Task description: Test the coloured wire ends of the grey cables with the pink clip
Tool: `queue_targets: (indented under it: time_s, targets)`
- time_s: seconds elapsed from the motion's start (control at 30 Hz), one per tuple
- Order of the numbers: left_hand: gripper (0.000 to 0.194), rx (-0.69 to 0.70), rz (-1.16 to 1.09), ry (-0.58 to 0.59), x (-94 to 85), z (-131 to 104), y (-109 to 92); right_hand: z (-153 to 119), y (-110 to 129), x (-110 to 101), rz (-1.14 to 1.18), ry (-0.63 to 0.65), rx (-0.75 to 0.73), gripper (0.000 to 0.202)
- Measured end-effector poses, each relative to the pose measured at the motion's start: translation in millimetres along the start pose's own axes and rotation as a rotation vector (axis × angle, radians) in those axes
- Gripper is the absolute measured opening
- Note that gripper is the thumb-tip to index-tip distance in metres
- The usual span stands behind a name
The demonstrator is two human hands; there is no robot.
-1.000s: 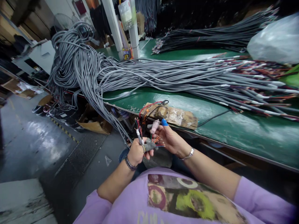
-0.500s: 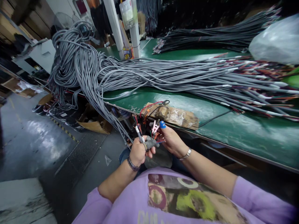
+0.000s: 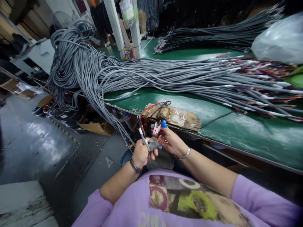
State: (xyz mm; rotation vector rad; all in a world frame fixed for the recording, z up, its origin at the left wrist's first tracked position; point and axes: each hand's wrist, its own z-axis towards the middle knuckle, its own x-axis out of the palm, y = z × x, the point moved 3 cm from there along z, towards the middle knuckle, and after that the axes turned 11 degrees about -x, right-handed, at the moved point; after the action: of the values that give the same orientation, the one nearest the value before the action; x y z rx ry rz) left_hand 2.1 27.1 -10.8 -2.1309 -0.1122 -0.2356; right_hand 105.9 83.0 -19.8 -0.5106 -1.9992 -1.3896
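Observation:
My left hand (image 3: pixel 141 152), with grey covering on the thumb, is closed around a grey cable (image 3: pixel 143 136). Thin coloured wires (image 3: pixel 163 141) fan out beside that thumb toward the other hand, and a second tuft stands above the white-banded cable end. My right hand (image 3: pixel 173 140) wears a blue cover on the thumb and pinches a small pink clip (image 3: pixel 156 129), just above the fanned wires. Some of its fingers are hidden behind the clip. Close beyond both hands, a worn wooden block (image 3: pixel 176 117) with red and black leads lies at the bench edge.
A thick bundle of grey cables (image 3: pixel 142 74) runs along the green bench (image 3: pixel 213 138) and hangs over its left edge. Black cables (image 3: pixel 203 39) and a clear plastic bag (image 3: pixel 279 41) lie behind. Below left, an open cardboard box (image 3: pixel 96 126) stands on the floor.
My right hand has shifted slightly left and up with the pink clip, which has tilted a little. My left hand stays nearly in place with the cable.

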Motion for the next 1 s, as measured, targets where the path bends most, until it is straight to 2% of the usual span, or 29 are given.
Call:
queue_targets:
  time_s: [0.17, 0.37, 0.43, 0.53, 0.6, 0.67, 0.8, 1.0]
  targets:
    - [0.033, 0.006, 0.003, 0.002, -2.5, -5.8, 0.5, -1.6, 2.8, -2.7, 0.012, 0.076, 0.029, 0.054]
    - [0.034, 0.037, -0.006, -0.018, -4.9, -9.3, 1.7, -1.4, 4.1, -6.5, 0.000, 0.031, -0.012, 0.034]
    - [0.034, 0.048, -0.030, -0.034, -5.2, -8.8, 0.2, -1.4, 4.8, -7.3, -0.064, 0.029, -0.088, 0.034]
    - [0.032, 0.065, -0.063, -0.030, -5.0, -7.5, -2.4, -2.0, 7.8, -10.9, -0.236, -0.005, -0.296, 0.038]
    - [0.030, 0.067, -0.076, -0.020, -4.8, -6.3, -3.1, -2.3, 8.8, -12.2, -0.310, -0.012, -0.384, 0.042]
    - [0.028, 0.065, -0.084, -0.014, -4.6, -4.9, -3.0, -1.3, 7.1, -10.5, -0.273, 0.038, -0.336, 0.046]
    - [0.028, 0.061, -0.091, -0.014, -3.8, -1.6, -1.6, 2.6, 2.6, -4.1, -0.055, 0.099, -0.111, 0.045]
    - [0.030, 0.046, -0.060, -0.009, -3.3, 3.5, 2.0, 7.8, -1.0, -3.7, 0.070, 0.056, -0.089, 0.039]
